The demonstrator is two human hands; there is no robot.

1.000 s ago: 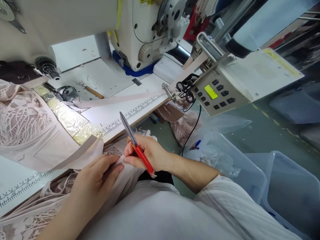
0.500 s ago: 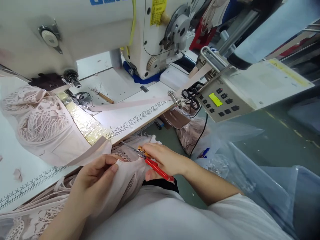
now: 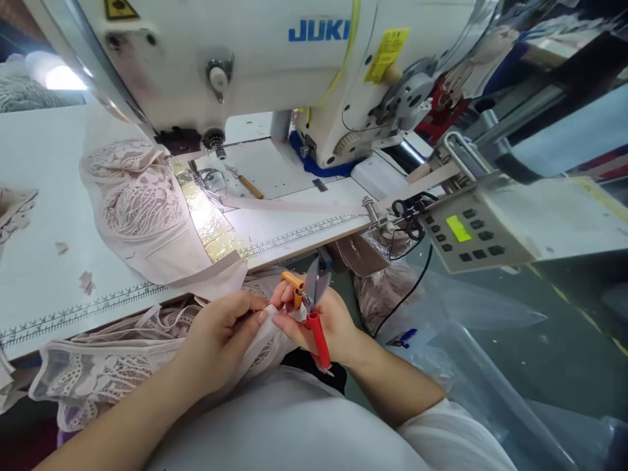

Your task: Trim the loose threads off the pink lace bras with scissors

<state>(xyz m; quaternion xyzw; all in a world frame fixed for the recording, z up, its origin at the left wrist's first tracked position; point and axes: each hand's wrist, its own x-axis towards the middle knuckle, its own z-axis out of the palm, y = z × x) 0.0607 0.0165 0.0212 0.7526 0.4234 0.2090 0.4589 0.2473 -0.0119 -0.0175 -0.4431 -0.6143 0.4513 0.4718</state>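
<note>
My left hand (image 3: 223,343) pinches the edge of a pale pink lace garment (image 3: 275,341) between thumb and fingers, just in front of the table edge. Close beside it, my right hand (image 3: 331,320) holds a pair of scissors (image 3: 320,340) with one red and one orange handle. The scissor blades point up and away from the cloth, slightly apart. The thumb and fingertips of my right hand also touch the garment's edge near my left fingertips. Part of the garment is hidden behind my hands, and more of it hangs over my lap.
A sewing machine (image 3: 275,59) stands ahead, with a lace bra piece (image 3: 142,203) on the table left of its needle. A wooden-handled pointed tool (image 3: 251,187) lies on the machine bed. Right are a control box (image 3: 461,229) and plastic bags (image 3: 441,307). Lace pieces (image 3: 112,366) hang below the table.
My right hand has turned the scissors from pointing left across the cloth to pointing upward. Its fingers have come to the garment edge beside my left hand. The camera view has shifted left.
</note>
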